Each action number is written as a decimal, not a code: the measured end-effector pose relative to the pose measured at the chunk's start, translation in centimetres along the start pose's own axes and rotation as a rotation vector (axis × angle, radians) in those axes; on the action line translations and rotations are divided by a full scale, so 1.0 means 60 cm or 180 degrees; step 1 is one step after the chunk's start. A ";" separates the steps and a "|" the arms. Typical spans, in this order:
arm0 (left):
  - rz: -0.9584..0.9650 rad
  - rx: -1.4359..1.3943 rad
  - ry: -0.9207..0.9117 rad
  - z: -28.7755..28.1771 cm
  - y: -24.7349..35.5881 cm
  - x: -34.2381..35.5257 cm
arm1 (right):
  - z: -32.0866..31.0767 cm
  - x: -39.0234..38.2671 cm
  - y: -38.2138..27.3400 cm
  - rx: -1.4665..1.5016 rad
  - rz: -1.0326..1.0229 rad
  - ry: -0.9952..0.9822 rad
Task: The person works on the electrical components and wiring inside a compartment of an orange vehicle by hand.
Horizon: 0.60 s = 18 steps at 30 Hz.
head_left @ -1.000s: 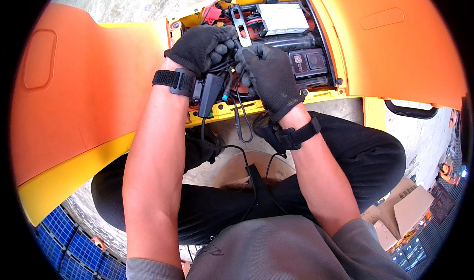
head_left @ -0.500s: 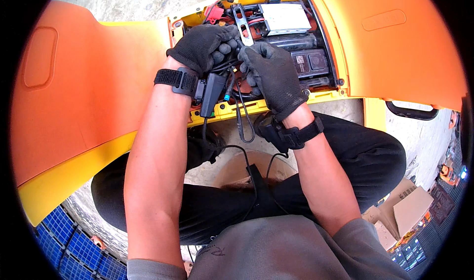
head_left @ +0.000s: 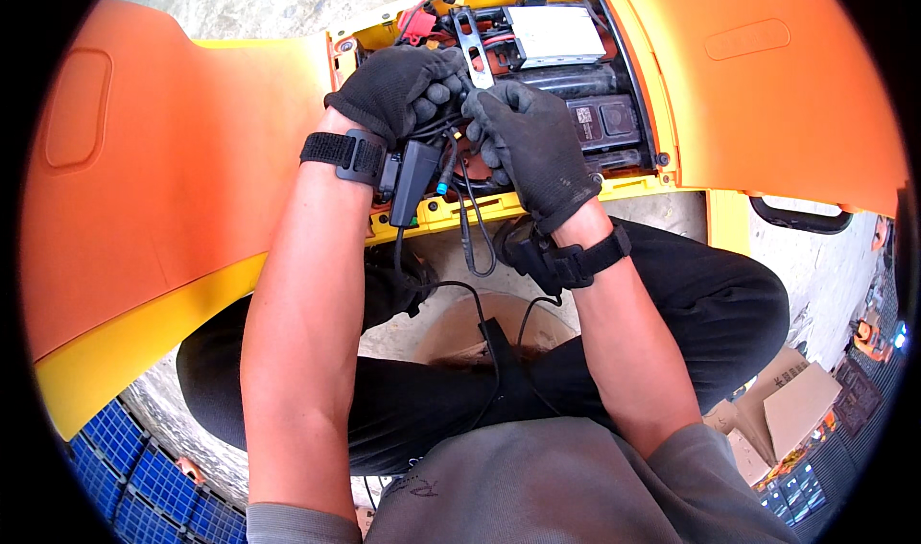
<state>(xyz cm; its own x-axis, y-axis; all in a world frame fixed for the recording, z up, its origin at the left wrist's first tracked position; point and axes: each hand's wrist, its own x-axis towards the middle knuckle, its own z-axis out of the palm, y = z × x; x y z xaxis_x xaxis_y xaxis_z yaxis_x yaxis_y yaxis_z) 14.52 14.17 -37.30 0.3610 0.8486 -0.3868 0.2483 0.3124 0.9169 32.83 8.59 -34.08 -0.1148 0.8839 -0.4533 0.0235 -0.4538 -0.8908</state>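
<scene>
Both my hands wear dark gloves and work close together over the open compartment of an orange and yellow vehicle body. My left hand [head_left: 398,93] has its fingers curled beside the cables; whatever lies in them is hidden. To its right, my right hand [head_left: 532,146] is closed in a pinch, thumb and forefinger right by the lower end of a slotted silver metal bracket [head_left: 472,47]. What the pinch holds cannot be made out. Below the hands hang black cables [head_left: 466,232] and a connector with a blue tip [head_left: 443,187].
A silver box [head_left: 554,35] and a black module [head_left: 602,122] sit in the compartment, with a red fuse holder [head_left: 417,26] at its far left. Orange panels [head_left: 173,160] flank it. An open cardboard box [head_left: 801,405] and blue crates [head_left: 158,482] stand on the floor.
</scene>
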 end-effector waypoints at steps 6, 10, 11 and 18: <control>0.0111 0.0451 -0.0075 0.000 0.006 -0.004 | 0.002 0.000 0.001 0.0004 0.0014 0.0046; 0.0007 -0.0016 0.0035 0.005 0.008 -0.004 | 0.005 -0.001 -0.001 -0.0109 -0.0004 0.0088; -0.0198 -0.0220 0.0096 0.006 0.009 -0.001 | 0.006 -0.002 -0.002 -0.0087 0.0025 0.0092; -0.0759 -0.0704 0.0040 0.003 0.017 -0.002 | 0.009 0.000 -0.001 -0.0139 -0.0011 0.0155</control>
<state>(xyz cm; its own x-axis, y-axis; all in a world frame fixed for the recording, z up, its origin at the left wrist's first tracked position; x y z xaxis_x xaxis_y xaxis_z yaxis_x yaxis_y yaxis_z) 14.88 14.29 -36.33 0.3045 0.7451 -0.5934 0.1229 0.5871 0.8001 32.32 8.55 -33.99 -0.0665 0.8904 -0.4503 0.0666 -0.4464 -0.8924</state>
